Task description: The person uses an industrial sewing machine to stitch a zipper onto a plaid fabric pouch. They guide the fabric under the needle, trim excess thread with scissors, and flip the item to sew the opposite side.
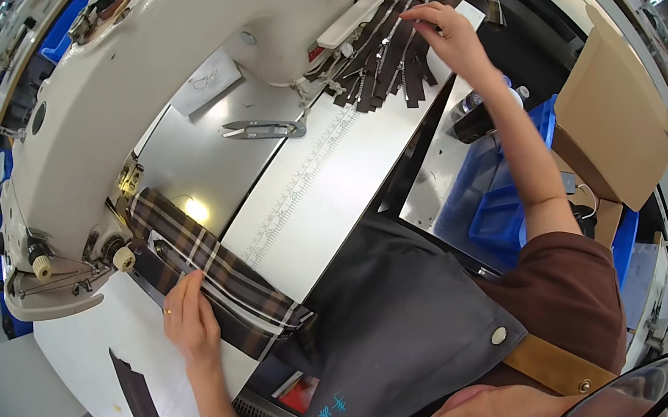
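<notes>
A length of brown plaid fabric with a dark zipper strip along it lies under the sewing machine's needle area at the left. My left hand is on this piece, fingers together, thumb and forefinger pinching its edge near the pale zipper line. At the upper right, several dark brown zippers with silver teeth and pulls lie side by side on the table's end. My right hand is over them, its fingertips closed at the end of one zipper. The sewing machine stands across the far left.
Metal thread snips lie on the machine bed, left of a printed ruler scale. A dark fabric strip rests on the white table at lower left. To the right are a blue bin, a cardboard box and a dark bottle.
</notes>
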{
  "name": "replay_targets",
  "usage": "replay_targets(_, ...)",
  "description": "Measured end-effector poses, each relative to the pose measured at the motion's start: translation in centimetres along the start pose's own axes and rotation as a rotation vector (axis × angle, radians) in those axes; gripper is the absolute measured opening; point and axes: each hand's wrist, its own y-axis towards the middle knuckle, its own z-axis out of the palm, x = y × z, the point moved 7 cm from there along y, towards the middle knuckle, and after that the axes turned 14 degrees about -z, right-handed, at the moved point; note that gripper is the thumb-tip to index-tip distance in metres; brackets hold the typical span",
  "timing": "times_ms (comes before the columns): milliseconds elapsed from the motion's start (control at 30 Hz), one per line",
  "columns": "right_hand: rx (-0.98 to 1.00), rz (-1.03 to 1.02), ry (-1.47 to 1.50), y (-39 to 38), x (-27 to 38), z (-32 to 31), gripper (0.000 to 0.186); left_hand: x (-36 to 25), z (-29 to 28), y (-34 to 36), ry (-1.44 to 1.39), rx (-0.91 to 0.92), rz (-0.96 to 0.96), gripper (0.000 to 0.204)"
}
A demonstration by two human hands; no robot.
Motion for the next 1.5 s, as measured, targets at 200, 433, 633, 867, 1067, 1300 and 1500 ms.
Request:
replay_targets(200,0.12,0.003,0.347,-0.1,-5.3,1.1,0.013,-0.3,0.2,0.3,-0.002,0.0,0.016,0.028)
replay_targets(433,0.324,-0.153,0.15,0.9,-1.4,0.8,0.013,-0.5,-0.1,0.3,0.002,-0.028,0.036,0.03)
replay_targets(633,0.387,-0.237,0.184,0.4,-2.2,1.4,0.019,-0.4,0.0,0.3,-0.003,-0.007,0.014,0.029)
replay_targets(867,-0.077,0.029,0.628,2.6,-0.7,-4.1,0.025,-0.6,-0.2,0.3,-0.079,0.004,-0.045,0.03)
replay_targets(1067,0.227,-0.553,0.63,-1.7,22.3,1.1,0.027,-8.1,3.4,1.8,-1.333,0.683,-0.516,0.076)
replay_targets(1300,0.065,-0.883,0.407,-0.8,28.7,6.3,0.043,-6.9,3.4,-4.0,-1.204,0.877,-0.915,0.018)
replay_targets(1500,-0.063,-0.738,0.371,4.6,26.0,10.2,0.043,-6.9,2.8,-9.7,-0.717,0.728,-0.446,0.018)
